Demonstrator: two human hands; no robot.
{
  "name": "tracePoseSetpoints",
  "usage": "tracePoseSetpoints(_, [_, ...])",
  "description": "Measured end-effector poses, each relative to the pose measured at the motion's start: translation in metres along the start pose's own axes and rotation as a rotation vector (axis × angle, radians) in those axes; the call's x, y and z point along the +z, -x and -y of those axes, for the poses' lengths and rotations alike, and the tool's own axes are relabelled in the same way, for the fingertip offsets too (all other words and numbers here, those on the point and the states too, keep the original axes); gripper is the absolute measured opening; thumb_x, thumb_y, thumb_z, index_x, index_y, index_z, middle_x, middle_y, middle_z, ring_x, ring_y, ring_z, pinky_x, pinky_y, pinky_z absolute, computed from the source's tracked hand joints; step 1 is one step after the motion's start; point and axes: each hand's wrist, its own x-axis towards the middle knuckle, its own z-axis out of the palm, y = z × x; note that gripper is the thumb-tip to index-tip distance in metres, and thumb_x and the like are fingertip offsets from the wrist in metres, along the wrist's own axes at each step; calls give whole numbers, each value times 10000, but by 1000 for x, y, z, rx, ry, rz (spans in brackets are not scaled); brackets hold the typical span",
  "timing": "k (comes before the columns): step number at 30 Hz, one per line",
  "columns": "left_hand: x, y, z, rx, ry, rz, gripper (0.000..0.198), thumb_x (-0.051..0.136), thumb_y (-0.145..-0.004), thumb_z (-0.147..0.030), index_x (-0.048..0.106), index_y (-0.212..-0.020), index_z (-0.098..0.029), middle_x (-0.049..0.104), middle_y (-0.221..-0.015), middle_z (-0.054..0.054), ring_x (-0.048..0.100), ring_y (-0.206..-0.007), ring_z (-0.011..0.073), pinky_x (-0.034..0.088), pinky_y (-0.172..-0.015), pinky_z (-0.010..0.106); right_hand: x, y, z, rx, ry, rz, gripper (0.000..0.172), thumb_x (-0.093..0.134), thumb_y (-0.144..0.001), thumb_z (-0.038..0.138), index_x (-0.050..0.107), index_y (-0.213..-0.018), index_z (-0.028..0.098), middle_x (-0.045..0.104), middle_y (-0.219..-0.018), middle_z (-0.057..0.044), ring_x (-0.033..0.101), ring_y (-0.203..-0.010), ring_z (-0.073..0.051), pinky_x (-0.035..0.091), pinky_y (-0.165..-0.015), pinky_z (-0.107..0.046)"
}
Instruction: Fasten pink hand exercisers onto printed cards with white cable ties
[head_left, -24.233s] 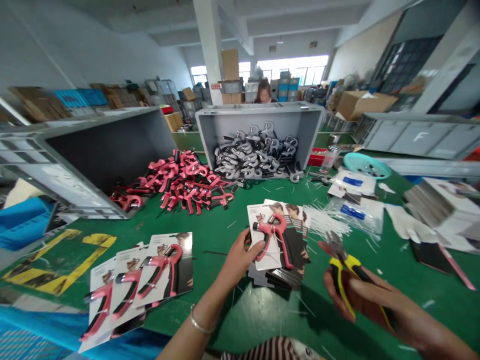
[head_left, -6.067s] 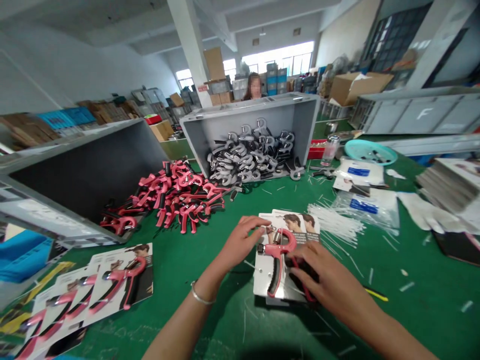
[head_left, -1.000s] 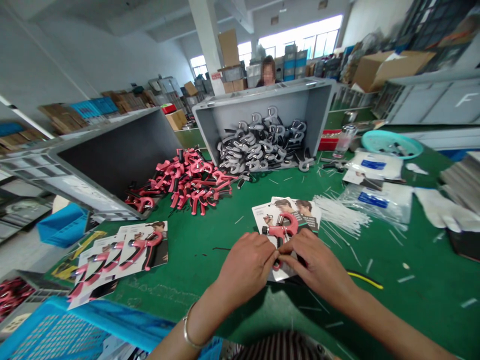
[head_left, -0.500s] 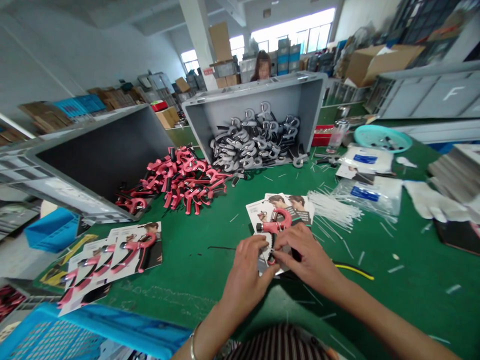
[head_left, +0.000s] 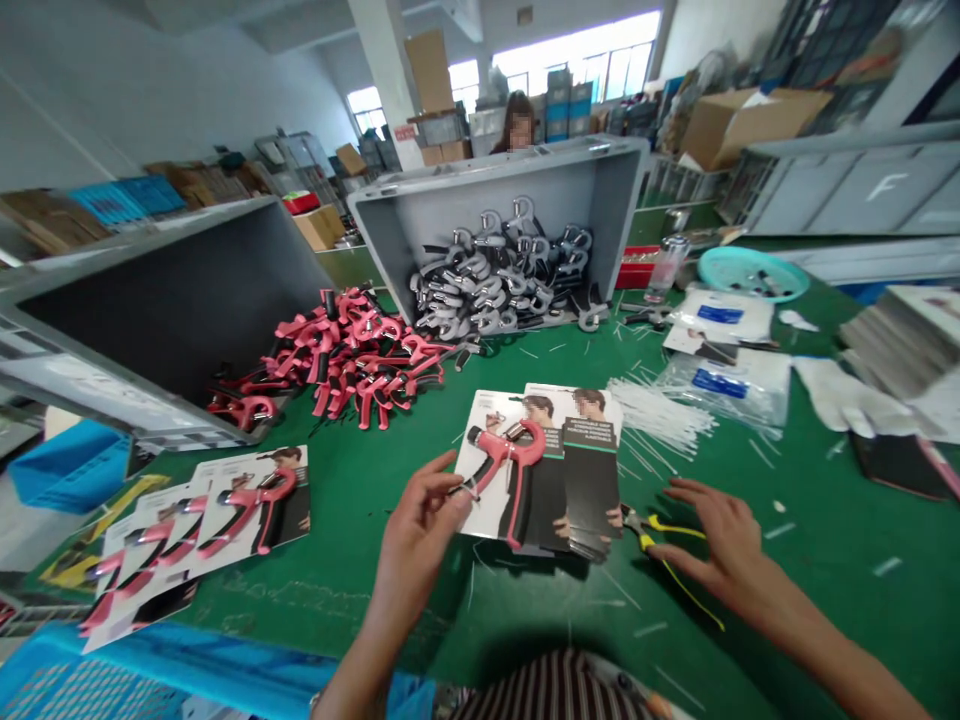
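Note:
My left hand [head_left: 424,520] pinches the left edge of a printed backing card [head_left: 480,510], thumb and fingers closed. On this card lies a pink and black hand grip strengthener [head_left: 517,455], with a small white zip-tie end near my fingertips. Partly under it is a stack of similar cards [head_left: 592,470]. To the right, my right hand [head_left: 720,540] is open over yellow-handled cutting pliers [head_left: 643,530], thumb and fingers apart around the handles. Whether its thumb touches a handle I cannot tell.
Several carded pink grips [head_left: 251,505] overlap at left. Behind lie a pink grip pile [head_left: 360,355] and a grey bin [head_left: 375,235] of grey grips. White zip ties [head_left: 660,415], plastic bags [head_left: 727,385], a glove [head_left: 851,395] and a turquoise tray [head_left: 750,275] are at right.
Both hands were together on the grip and card. My left hand has moved left with the card, now fully visible. My right hand has left it and moved right to the pliers.

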Motion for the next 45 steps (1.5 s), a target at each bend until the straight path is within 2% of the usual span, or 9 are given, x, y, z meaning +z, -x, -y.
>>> tracePoseSetpoints(3, [-3, -13, -13, -302, 353, 15, 442, 742, -806, -414, 621, -1165, -187, 623, -1321, 121, 685, -1022, 238, 558, -832, 334, 12, 34, -28, 31, 187, 163, 745, 727, -745, 530, 526, -1360, 159, 576, -1303, -229, 569, -1088, -433, 493, -805, -581])
tracePoseSetpoints(7, [18, -21, -30, -501, 583, 360, 438, 778, -774, -332, 659, -1140, -122, 733, -1062, 136, 722, -855, 244, 577, -768, 351, 4, 35, -26, 111, -43, 272, 355, 623, -832, 377, 666, -1135, 198, 673, -1029, -142, 647, -899, -315, 539, -803, -484])
tracePoseSetpoints(11, [46, -21, -28, -422, 605, 323, 406, 784, -740, -325, 669, -1075, -128, 750, -958, 107, 710, -711, 212, 562, -683, 330, -23, 32, -18, 457, -696, 437, 381, 447, -923, 503, 687, -1027, 225, 675, -782, -98, 666, -700, -280, 567, -649, -430])
tracePoseSetpoints(15, [66, -28, -16, -278, 496, 211, 342, 730, -770, -358, 653, -1033, -154, 743, -938, 57, 683, -687, 172, 529, -666, 282, -39, 34, -5, 573, -1035, 309, 426, 388, -951, 532, 627, -1123, 224, 653, -823, -106, 620, -608, -251, 540, -548, -410])
tracePoseSetpoints(18, [75, -36, -11, -207, 427, 229, 296, 688, -798, -349, 638, -1017, -157, 730, -906, 34, 666, -709, 161, 508, -663, 256, -44, 12, 10, 452, -781, 206, 357, 476, -944, 503, 582, -1158, 239, 649, -869, -75, 624, -659, -234, 552, -611, -392])
tracePoseSetpoints(22, [78, -41, -10, -213, 380, 231, 285, 682, -790, -339, 638, -1001, -153, 723, -878, 27, 648, -685, 153, 492, -654, 247, -50, -36, 24, -26, -118, 121, 555, 561, -920, 352, 426, -1452, 267, 618, -1205, -116, 598, -1046, -290, 488, -933, -488])
tracePoseSetpoints(26, [75, -40, -8, -231, 369, 229, 325, 698, -773, -356, 643, -1022, -154, 733, -888, 39, 661, -703, 173, 496, -661, 260, -51, -70, 35, -282, 227, 95, 732, 563, -868, 204, 294, -1547, 257, 587, -1242, -155, 551, -1032, -318, 472, -878, -506])
tracePoseSetpoints(37, [75, -42, -4, -227, 413, 273, 337, 661, -822, -331, 614, -1107, -157, 739, -988, 66, 678, -756, 186, 506, -694, 275, -68, -104, 58, -439, 387, 125, 781, 605, -787, 165, 339, -1517, 238, 594, -1170, -160, 520, -985, -339, 438, -841, -480])
tracePoseSetpoints(45, [74, -43, 3, -186, 358, 227, 367, 696, -798, -402, 657, -1066, -154, 734, -891, 57, 679, -732, 213, 511, -694, 304, -61, -120, 46, -455, 291, 257, 322, 581, -822, 135, 592, -1142, 171, 648, -994, -107, 618, -826, -240, 442, -644, -312])
